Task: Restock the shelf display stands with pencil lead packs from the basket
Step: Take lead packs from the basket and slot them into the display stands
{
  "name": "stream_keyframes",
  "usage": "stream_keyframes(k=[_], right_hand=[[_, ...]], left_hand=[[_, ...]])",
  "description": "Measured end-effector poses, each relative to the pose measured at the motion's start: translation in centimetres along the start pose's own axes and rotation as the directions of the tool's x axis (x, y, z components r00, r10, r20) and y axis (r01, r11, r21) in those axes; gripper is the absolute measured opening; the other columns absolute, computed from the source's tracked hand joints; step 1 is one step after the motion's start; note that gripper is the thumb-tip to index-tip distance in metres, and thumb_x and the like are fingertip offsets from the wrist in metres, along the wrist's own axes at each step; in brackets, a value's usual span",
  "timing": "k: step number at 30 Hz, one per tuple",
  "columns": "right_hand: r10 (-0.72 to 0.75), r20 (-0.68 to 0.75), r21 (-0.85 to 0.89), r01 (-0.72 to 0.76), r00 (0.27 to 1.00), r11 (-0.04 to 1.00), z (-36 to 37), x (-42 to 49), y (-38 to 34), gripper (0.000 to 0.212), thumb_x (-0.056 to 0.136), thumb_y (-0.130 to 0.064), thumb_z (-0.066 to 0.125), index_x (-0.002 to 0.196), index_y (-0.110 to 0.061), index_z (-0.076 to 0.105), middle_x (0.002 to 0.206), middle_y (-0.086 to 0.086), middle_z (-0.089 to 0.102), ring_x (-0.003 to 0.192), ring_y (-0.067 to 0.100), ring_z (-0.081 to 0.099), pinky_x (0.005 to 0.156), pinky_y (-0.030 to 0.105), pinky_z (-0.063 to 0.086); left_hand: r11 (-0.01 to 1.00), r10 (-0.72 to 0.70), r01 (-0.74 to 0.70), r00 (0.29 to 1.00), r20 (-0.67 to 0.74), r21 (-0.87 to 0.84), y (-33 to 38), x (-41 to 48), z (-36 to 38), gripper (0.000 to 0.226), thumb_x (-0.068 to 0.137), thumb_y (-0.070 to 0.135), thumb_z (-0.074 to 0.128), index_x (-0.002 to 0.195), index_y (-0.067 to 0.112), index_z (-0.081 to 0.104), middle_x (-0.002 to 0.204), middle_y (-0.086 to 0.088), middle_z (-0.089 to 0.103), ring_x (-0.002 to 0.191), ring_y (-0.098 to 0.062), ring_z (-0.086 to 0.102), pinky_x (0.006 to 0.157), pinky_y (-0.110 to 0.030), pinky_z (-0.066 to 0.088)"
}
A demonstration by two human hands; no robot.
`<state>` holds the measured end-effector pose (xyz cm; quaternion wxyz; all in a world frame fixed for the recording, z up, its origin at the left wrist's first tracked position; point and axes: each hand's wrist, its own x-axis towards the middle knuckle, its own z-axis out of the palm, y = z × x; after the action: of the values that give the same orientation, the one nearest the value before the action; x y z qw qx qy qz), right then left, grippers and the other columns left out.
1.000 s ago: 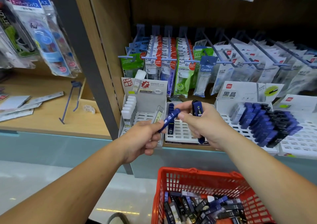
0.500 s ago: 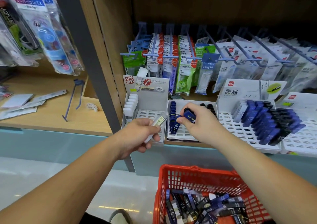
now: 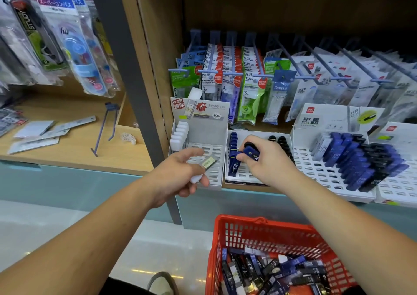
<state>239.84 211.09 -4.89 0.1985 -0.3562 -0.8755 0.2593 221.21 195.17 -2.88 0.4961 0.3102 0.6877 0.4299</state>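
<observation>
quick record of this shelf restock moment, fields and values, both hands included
left hand: holds a clear pack in front of the left stand
right hand: grips a blue pack over the middle stand
middle stand: blue row left, black row right
red basket: below, many packs inside
</observation>
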Motion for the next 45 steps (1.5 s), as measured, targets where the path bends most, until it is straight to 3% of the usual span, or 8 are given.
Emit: stream_keyframes(k=[5, 9, 16, 24, 30, 32, 37, 45], right_hand=[[-0.027, 0.053, -0.088, 0.032, 0.998, 0.996, 0.1, -0.2, -0.4, 0.022, 0.093, -0.037, 0.072, 0.089, -0.039, 0.051, 0.079, -0.012, 0.061, 0.077, 0.024, 0.059, 0.075, 0.045, 0.055], [0.075, 0.052, -0.105, -0.07, 0.996, 0.992, 0.3, -0.6, -1.2, 0.021, 0.086, -0.047, 0.076, 0.089, -0.031, 0.062, 0.078, -0.011, 0.064, 0.077, 0.021, 0.062, 0.076, 0.042, 0.056], [0.1, -0.031, 0.401, -0.08, 0.994, 0.913, -1.7, -1.4, -6.0, 0.011, 0.082, -0.03, 0.085, 0.087, -0.025, 0.076, 0.08, -0.009, 0.074, 0.071, 0.0, 0.064, 0.064, 0.01, 0.045], [0.17, 0.081, 0.558, -0.186, 0.982, 0.809, 1.4, -0.8, -10.0, 0.007, 0.084, -0.023, 0.083, 0.084, -0.019, 0.077, 0.067, -0.01, 0.07, 0.055, -0.001, 0.057, 0.059, 0.022, 0.046], [0.3, 0.079, 0.656, -0.276, 0.951, 0.702, 2.7, 0.2, -11.4, 0.015, 0.087, -0.024, 0.078, 0.081, -0.012, 0.07, 0.05, -0.006, 0.048, 0.036, 0.008, 0.035, 0.042, 0.02, 0.031], [0.271, 0.084, 0.632, -0.262, 0.959, 0.729, 3.0, 0.3, -11.6, 0.014, 0.086, -0.025, 0.08, 0.082, -0.014, 0.073, 0.058, -0.002, 0.057, 0.037, 0.007, 0.039, 0.042, 0.021, 0.032], [0.171, 0.093, 0.51, -0.195, 0.981, 0.838, 3.8, 0.4, -11.3, 0.021, 0.077, -0.027, 0.088, 0.092, -0.024, 0.074, 0.078, 0.002, 0.074, 0.073, 0.012, 0.07, 0.071, 0.033, 0.056], [0.009, -0.135, 0.373, 0.042, 0.991, 0.927, 5.1, 1.6, -11.0, 0.019, 0.087, -0.023, 0.08, 0.092, -0.033, 0.065, 0.088, -0.013, 0.068, 0.082, -0.002, 0.063, 0.067, 0.005, 0.045]], left_hand=[[0.997, 0.054, -0.051, 0.998, 0.038, -0.056, 0.6, -1.3, -0.5, 0.02, 0.102, 0.015, 0.059, 0.12, 0.01, 0.068, 0.095, -0.018, 0.077, 0.068, -0.024, 0.067, 0.057, -0.029, 0.046], [0.981, 0.064, -0.027, 0.98, 0.186, -0.194, 1.1, -2.4, -0.7, 0.045, 0.091, 0.023, 0.074, 0.128, 0.001, 0.06, 0.112, -0.021, 0.076, 0.101, -0.036, 0.073, 0.071, -0.032, 0.048], [0.989, 0.147, -0.147, 0.988, 0.044, -0.011, 0.3, -2.5, -1.7, 0.03, 0.107, 0.03, 0.054, 0.115, 0.005, 0.067, 0.089, -0.021, 0.077, 0.044, -0.013, 0.051, 0.043, -0.019, 0.03], [0.984, 0.178, -0.179, 0.984, 0.015, 0.004, -0.3, -3.1, -2.4, 0.025, 0.101, 0.034, 0.065, 0.105, 0.011, 0.075, 0.068, -0.013, 0.066, 0.042, -0.012, 0.039, 0.041, -0.018, 0.031], [0.851, 0.354, -0.255, 0.925, -0.142, 0.458, -2.4, -2.9, -4.0, 0.016, 0.08, 0.036, 0.087, 0.093, 0.031, 0.081, 0.083, 0.007, 0.073, 0.071, -0.008, 0.061, 0.065, -0.028, 0.055], [0.873, 0.336, -0.248, 0.93, -0.149, 0.42, -3.2, -2.6, -4.5, 0.014, 0.083, 0.038, 0.084, 0.096, 0.032, 0.08, 0.091, 0.005, 0.076, 0.085, -0.015, 0.068, 0.08, -0.039, 0.06], [0.875, 0.347, -0.248, 0.921, -0.18, 0.415, -4.1, -2.4, -4.7, 0.012, 0.084, 0.039, 0.084, 0.095, 0.035, 0.08, 0.084, 0.005, 0.075, 0.079, -0.017, 0.067, 0.074, -0.039, 0.06], [0.928, 0.14, -0.04, 0.959, -0.248, 0.371, -5.5, -1.1, -5.5, 0.04, 0.096, 0.027, 0.073, 0.134, 0.019, 0.064, 0.082, 0.007, 0.067, 0.075, -0.005, 0.062, 0.07, -0.017, 0.047]])
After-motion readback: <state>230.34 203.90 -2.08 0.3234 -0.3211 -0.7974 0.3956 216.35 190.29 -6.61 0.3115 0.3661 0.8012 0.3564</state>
